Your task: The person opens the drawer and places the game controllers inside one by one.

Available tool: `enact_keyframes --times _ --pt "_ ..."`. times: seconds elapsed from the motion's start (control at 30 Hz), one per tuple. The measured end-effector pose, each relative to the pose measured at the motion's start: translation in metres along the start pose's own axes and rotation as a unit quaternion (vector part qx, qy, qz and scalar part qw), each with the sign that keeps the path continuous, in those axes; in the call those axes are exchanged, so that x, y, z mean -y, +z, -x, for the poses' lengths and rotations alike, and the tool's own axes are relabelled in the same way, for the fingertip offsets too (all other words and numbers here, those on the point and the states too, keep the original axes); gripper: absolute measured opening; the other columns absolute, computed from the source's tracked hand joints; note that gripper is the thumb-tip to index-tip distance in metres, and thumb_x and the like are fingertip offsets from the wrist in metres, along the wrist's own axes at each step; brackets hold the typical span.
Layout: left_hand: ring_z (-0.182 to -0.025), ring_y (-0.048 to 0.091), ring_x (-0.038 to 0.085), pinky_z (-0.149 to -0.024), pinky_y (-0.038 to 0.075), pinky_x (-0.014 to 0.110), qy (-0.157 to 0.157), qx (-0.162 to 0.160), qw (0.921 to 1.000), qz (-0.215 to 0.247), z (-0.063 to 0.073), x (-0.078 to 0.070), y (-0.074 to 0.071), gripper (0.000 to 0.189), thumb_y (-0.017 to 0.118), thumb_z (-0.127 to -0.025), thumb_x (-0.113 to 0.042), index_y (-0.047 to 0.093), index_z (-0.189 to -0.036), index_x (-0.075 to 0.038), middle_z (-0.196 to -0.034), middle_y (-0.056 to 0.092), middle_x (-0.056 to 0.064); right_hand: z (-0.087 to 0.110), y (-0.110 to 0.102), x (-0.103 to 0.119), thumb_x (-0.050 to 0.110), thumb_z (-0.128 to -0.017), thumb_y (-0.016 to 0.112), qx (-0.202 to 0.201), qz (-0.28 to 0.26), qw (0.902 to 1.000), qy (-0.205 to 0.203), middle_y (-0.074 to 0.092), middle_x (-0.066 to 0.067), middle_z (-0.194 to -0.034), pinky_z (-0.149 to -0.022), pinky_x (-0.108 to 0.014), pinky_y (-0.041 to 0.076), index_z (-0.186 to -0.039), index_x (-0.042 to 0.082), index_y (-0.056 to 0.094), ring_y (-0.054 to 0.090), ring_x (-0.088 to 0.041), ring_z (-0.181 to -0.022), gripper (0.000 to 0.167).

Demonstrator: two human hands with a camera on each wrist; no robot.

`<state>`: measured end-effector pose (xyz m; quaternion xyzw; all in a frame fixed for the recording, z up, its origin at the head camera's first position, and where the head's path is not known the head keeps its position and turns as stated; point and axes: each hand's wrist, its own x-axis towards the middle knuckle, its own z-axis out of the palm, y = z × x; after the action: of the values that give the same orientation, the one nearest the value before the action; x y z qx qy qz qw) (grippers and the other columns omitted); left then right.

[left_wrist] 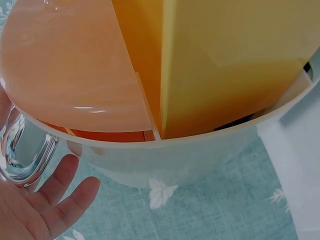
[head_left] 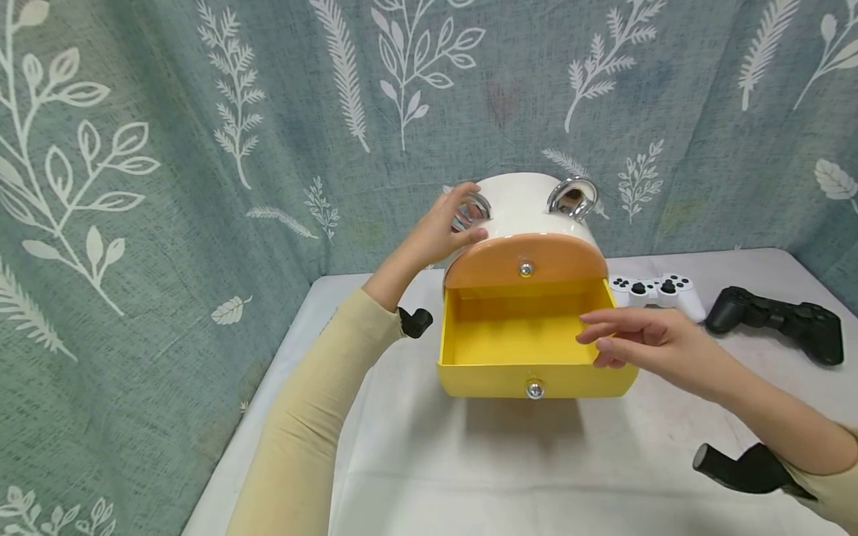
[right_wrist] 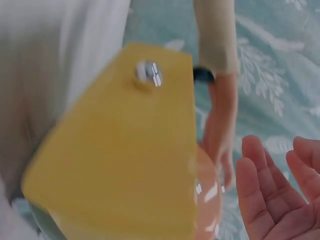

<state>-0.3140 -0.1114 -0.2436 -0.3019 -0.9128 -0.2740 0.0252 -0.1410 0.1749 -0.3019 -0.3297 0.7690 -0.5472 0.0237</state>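
Observation:
A white domed two-drawer box stands on the table, with chrome loops on top. Its orange upper drawer is closed. The yellow lower drawer is pulled out, its visible floor bare, a clear knob on its front. My left hand spreads about the left chrome loop, thumb by the white shell. In the left wrist view its fingers look fairly straight beside the box. Above the yellow drawer's right side hovers my right hand, fingers loosely bent, holding nothing; the right wrist view shows its fingers apart from the drawer.
Right of the box lie a white game controller and a black game controller, on a white-covered table. Behind and to the left hangs a green curtain with white leaf prints.

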Motion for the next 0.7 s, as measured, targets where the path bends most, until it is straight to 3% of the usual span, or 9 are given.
enact_keyframes --times 0.13,0.23,0.37,0.43,0.5,0.6,0.67,0.7 --pt "-0.104 0.047 0.022 -0.084 0.046 0.03 0.0 0.001 1.0 0.003 0.001 0.0 -0.001 0.065 0.06 -0.088 -0.032 0.024 -0.14 -0.018 -0.116 0.045 0.004 -0.009 -0.024 -0.001 -0.001 -0.09 0.054 -0.05 0.033 0.9979 0.024 0.066 0.012 -0.101 -0.068 -0.022 0.053 -0.122 0.022 0.057 0.065 -0.012 -0.079 0.04" --pt "-0.103 0.046 0.021 -0.084 0.046 0.03 0.001 0.0 1.0 0.004 0.001 0.001 -0.001 0.065 0.06 -0.088 -0.032 0.024 -0.14 -0.018 -0.116 0.045 0.004 -0.018 -0.045 -0.008 0.004 -0.091 0.055 -0.091 0.073 0.9921 0.045 0.065 0.017 -0.102 -0.069 -0.016 0.051 -0.128 0.015 0.054 0.064 -0.004 -0.083 0.039" --pt "-0.102 0.047 0.02 -0.083 0.046 0.029 0.002 0.0 1.0 0.003 0.0 0.001 -0.001 0.064 0.06 -0.088 -0.032 0.024 -0.14 -0.019 -0.116 0.045 0.005 -0.028 -0.069 -0.02 0.018 -0.091 0.059 -0.142 0.172 0.9705 0.092 0.056 0.032 -0.1 -0.068 -0.007 0.046 -0.131 0.011 0.051 0.055 0.013 -0.086 0.041" --pt "-0.103 0.047 0.021 -0.083 0.046 0.029 0.0 0.0 1.0 0.004 0.0 0.001 -0.001 0.064 0.06 -0.088 -0.032 0.024 -0.14 -0.019 -0.116 0.045 0.005 -0.031 -0.077 -0.027 0.025 -0.09 0.06 -0.155 0.215 0.9563 0.122 0.055 0.029 -0.103 -0.067 -0.006 0.044 -0.131 0.012 0.051 0.051 0.015 -0.086 0.044" --pt "-0.103 0.047 0.022 -0.083 0.046 0.029 -0.001 0.002 1.0 0.006 0.0 0.001 0.0 0.065 0.06 -0.088 -0.032 0.024 -0.14 -0.019 -0.116 0.045 0.005 -0.032 -0.084 -0.035 0.027 -0.09 0.059 -0.155 0.241 0.9483 0.135 0.059 0.014 -0.113 -0.069 -0.012 0.046 -0.133 0.011 0.048 0.054 0.003 -0.093 0.047" --pt "-0.103 0.047 0.02 -0.083 0.046 0.029 -0.002 0.002 1.0 0.007 0.0 0.001 0.0 0.065 0.06 -0.088 -0.032 0.024 -0.14 -0.019 -0.117 0.044 0.005 -0.033 -0.092 -0.047 0.033 -0.091 0.057 -0.146 0.265 0.9399 0.158 0.052 -0.014 -0.128 -0.08 -0.036 0.05 -0.137 0.009 0.043 0.053 -0.024 -0.107 0.054" --pt "-0.103 0.047 0.02 -0.083 0.046 0.029 -0.002 0.002 1.0 0.007 0.0 0.0 0.0 0.065 0.059 -0.088 -0.032 0.024 -0.14 -0.019 -0.117 0.044 0.005 -0.032 -0.097 -0.057 0.036 -0.091 0.056 -0.138 0.269 0.9377 0.171 0.044 -0.024 -0.133 -0.086 -0.051 0.044 -0.139 0.007 0.039 0.045 -0.04 -0.113 0.058" --pt "-0.103 0.047 0.021 -0.083 0.046 0.029 -0.002 0.002 1.0 0.007 0.0 0.0 0.0 0.065 0.059 -0.088 -0.032 0.024 -0.14 -0.019 -0.117 0.044 0.005 -0.031 -0.099 -0.063 0.036 -0.091 0.056 -0.134 0.269 0.937 0.177 0.042 -0.025 -0.135 -0.087 -0.058 0.039 -0.14 0.006 0.037 0.042 -0.042 -0.116 0.06"
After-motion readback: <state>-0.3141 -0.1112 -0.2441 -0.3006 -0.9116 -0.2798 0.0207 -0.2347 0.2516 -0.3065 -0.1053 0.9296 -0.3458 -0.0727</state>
